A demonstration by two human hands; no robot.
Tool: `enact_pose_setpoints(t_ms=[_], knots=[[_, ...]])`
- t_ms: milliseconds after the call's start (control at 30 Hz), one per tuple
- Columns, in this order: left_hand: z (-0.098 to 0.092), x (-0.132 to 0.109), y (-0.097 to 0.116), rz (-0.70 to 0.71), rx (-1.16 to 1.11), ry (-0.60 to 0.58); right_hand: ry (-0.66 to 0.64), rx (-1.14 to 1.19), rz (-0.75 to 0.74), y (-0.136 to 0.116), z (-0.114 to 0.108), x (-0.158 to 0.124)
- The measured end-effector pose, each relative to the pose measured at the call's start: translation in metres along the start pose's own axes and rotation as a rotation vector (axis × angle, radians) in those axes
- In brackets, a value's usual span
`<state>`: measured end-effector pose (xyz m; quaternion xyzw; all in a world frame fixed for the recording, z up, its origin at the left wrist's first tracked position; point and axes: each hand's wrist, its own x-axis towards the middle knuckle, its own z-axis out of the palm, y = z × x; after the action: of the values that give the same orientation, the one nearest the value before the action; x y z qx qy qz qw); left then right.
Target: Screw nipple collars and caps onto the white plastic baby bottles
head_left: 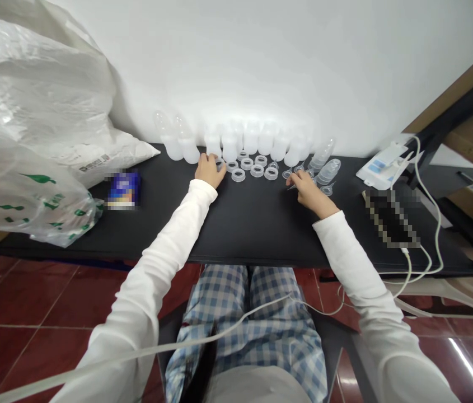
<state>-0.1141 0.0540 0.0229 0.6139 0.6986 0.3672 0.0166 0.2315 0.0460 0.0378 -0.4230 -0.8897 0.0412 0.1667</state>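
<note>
My left hand [210, 170] reaches to the row of small milky bottles, its fingers bent down at a pale screw ring [219, 163] beside the foot of a bottle [213, 144]. Several more translucent rings [257, 170] lie in front of the bottles. To the right, my right hand [305, 190] has its thumb and fingers pinched at a clear bottle teat, mostly hidden under the fingertips. Other clear teats [327, 190] lie around that hand. Clear domed caps [327, 171] stand and lean just behind it. Two bottles with domed caps [186, 143] stand upright at the left.
Large white plastic bags [38, 84] bulge over the left end of the black table [257, 224]. A blue packet [123, 189] lies near them. At the right are a blurred-out phone-like object [391, 218], a white package [383, 168] and looping white cables [438, 224]. A white wall backs the table.
</note>
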Motion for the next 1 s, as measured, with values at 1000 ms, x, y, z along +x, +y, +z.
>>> enact_pose_setpoints(t_ms=[1000], knots=[[0.01,-0.044,0.077,-0.27,-1.204,-0.506,0.516,0.888,0.137,-0.077,0.001,0.01]])
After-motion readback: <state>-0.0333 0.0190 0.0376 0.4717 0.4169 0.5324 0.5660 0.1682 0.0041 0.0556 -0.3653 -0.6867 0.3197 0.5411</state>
